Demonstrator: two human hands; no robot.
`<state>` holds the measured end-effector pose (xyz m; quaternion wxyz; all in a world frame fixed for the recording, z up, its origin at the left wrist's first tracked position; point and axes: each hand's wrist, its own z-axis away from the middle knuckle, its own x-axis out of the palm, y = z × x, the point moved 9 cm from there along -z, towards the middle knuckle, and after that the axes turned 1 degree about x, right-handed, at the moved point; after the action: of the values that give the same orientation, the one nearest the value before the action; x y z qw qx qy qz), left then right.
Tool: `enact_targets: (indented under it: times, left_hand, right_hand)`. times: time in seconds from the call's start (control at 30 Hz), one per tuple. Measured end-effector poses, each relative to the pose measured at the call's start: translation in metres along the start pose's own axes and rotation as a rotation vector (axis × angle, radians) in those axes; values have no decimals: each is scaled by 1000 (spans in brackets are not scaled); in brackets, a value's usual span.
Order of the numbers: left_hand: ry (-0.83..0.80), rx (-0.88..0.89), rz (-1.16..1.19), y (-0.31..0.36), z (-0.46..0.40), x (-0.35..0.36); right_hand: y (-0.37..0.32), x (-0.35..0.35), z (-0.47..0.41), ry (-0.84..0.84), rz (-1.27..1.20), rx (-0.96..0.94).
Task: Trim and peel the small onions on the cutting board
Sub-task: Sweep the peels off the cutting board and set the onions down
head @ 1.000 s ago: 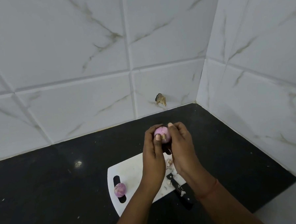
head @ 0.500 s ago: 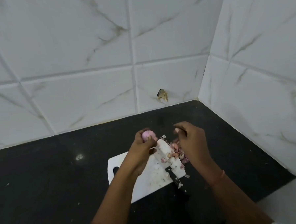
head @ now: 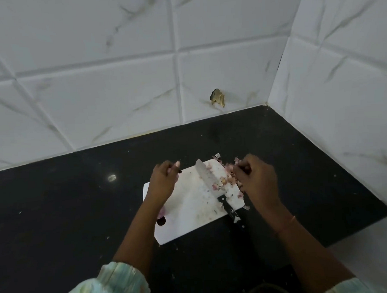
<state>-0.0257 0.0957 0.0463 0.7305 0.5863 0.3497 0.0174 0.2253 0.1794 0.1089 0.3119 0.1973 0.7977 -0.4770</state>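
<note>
Your left hand [head: 164, 181] is over the far left corner of the white cutting board [head: 187, 211]. Its fingers are curled in and a little pink shows at the fingertips, but you cannot tell from here whether they are closed on an onion. Your right hand [head: 256, 180] is at the board's far right edge, at about 3 o'clock from the left hand. Its fingers are curled too, right by a heap of pink onion peels [head: 228, 172], and you cannot tell if they are pinching any.

A knife [head: 210, 181] lies flat on the board between your hands. Its blade points to about 11 o'clock and its black handle hangs off the near right edge of the board.

One small onion [head: 162, 213] sits on the board by the dark handle hole, at about 6 o'clock from your left hand. Your left arm hides most of it.

The board lies on a black counter [head: 57, 209]. White tiled walls [head: 117, 83] stand at 12 o'clock and 3 o'clock.
</note>
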Motion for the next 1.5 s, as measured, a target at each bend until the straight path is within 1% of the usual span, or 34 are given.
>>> enact_targets:
  times: [0.07,0.1,0.13,0.2,0.23,0.3,0.37,0.47,0.53,0.63,0.73,0.8,0.87,0.9,0.93,0.97,1.0,1.07,1.1,1.23,1.37,1.4,1.5]
  left_hand:
    - [-59,-51,-100,-17,-5,-1]
    - [-55,-73,-94,-24,-6,-3]
    - [-36,-76,-58,-29,-6,-5]
    - [7,-81,-55,-34,-6,-11]
    - [32,-83,-81,-38,-4,-12]
    - [66,-87,-96,-46,-2,-13]
    - [66,-100,-111,-58,0,-8]
    - [108,-112,-113,-75,5,-2]
    - [166,-110,-113,-80,9,-2]
    - [232,-124,-71,-85,12,-5]
    - [261,-111,-99,-86,12,-6]
    - [272,-95,-120,-86,12,-6]
    - [295,-98,-130,-88,13,-6]
    - [304,-101,-142,-89,13,-7]
    - [309,-101,-162,-89,14,-7]
    - [310,-98,-184,-89,14,-7]
    - [311,-100,-199,-88,15,-8]
    - [314,-114,-205,-89,14,-8]
    - [317,-116,-207,-89,14,-8]
    - [313,-108,-216,-89,14,-7]
    - [314,-115,-232,-90,14,-7]
    - [310,-116,-240,-90,13,-6]
    - [289,-109,-275,-87,13,-6]
  right_hand:
    - [9,18,3,-106,15,-18]
    - [14,27,4,-149,-17,7]
    - [18,29,6,-155,-35,50]
    - [27,25,11,-61,-61,98]
    - [28,24,15,-24,-53,79]
    - [27,27,17,-21,-22,37]
    - [34,41,17,-143,-9,47]
    - [49,65,33,-410,26,159]
    - [48,74,48,-492,95,176]
    - [41,92,65,-545,191,127]
    - [38,97,62,-514,233,124]
    - [38,85,53,-404,152,190]
    - [38,68,45,-261,13,232]
    - [39,60,42,-196,-18,238]
    - [45,53,40,-155,2,252]
    - [52,49,39,-148,58,288]
    - [60,47,38,-174,143,332]
    - [69,45,37,-222,302,358]
    - [71,46,35,-233,300,357]
    - [68,62,31,-328,65,360]
    - [66,48,28,-218,0,380]
    - [68,44,28,-221,6,400]
    - [71,46,26,-343,2,438]
